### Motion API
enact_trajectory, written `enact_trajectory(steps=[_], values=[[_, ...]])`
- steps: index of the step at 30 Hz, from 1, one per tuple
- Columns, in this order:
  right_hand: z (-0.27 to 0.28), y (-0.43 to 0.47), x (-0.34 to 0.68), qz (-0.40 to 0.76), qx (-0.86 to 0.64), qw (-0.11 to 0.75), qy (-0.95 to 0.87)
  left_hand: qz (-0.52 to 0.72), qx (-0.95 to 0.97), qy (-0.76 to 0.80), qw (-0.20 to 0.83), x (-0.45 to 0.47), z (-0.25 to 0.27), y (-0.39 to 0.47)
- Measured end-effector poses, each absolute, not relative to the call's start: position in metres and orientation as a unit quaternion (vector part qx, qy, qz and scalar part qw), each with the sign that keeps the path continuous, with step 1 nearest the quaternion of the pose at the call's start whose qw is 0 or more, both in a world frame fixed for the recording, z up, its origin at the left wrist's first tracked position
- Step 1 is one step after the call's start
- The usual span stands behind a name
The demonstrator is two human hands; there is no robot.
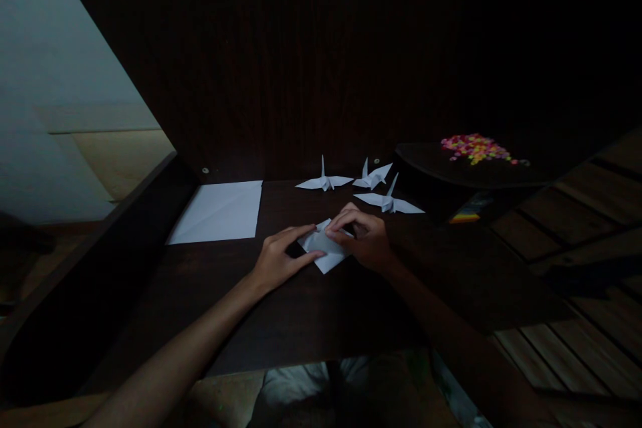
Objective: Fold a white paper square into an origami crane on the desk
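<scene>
A small folded white paper (327,262), roughly diamond-shaped, lies on the dark desk between my two hands. My left hand (277,257) holds it from the left, with the fingertips along its upper left edge and the thumb across its lower part. At its upper right, my right hand (368,237) has thumb and fingers pinched together on a fold. The fingers hide part of that side. Behind my hands stand three folded paper cranes: one on the left (325,182), one at the back right (372,178) and one nearer on the right (388,203).
A larger white paper sheet (218,210) with a faint diagonal crease lies at the desk's left. On a raised corner shelf (436,164) at the right sits a pile of small colourful pieces (476,147). A dark panel (281,67) rises behind, and a side board (100,267) borders the left.
</scene>
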State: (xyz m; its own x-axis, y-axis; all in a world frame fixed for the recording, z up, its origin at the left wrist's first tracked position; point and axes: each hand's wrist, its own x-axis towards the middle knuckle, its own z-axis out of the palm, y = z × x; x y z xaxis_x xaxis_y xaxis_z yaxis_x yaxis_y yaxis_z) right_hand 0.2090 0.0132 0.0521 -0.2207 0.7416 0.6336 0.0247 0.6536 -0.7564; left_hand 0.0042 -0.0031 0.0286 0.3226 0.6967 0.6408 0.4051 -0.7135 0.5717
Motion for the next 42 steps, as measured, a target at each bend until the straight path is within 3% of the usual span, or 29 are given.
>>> enact_trajectory(steps=[5, 12, 17, 21, 30, 42], values=[[0.057, 0.013, 0.217, 0.348, -0.242, 0.517, -0.744, 0.389, 0.843, 0.352, 0.119, 0.002, 0.012, 0.004], [0.069, 0.009, 0.225, 0.386, -0.201, 0.344, -0.832, 0.318, 0.86, 0.37, 0.146, 0.007, 0.004, 0.005], [0.065, 0.017, 0.226, 0.325, -0.299, 0.33, -0.835, 0.285, 0.837, 0.436, 0.165, 0.004, 0.008, 0.005], [0.059, 0.024, 0.227, 0.302, -0.316, 0.27, -0.858, 0.241, 0.824, 0.488, 0.158, 0.002, 0.012, 0.006], [0.053, 0.022, 0.223, 0.286, -0.223, 0.242, -0.9, 0.198, 0.831, 0.512, 0.092, -0.004, 0.016, 0.011], [0.041, 0.014, 0.21, 0.086, -0.274, 0.24, -0.927, 0.134, 0.876, 0.464, 0.011, -0.007, 0.018, 0.01]])
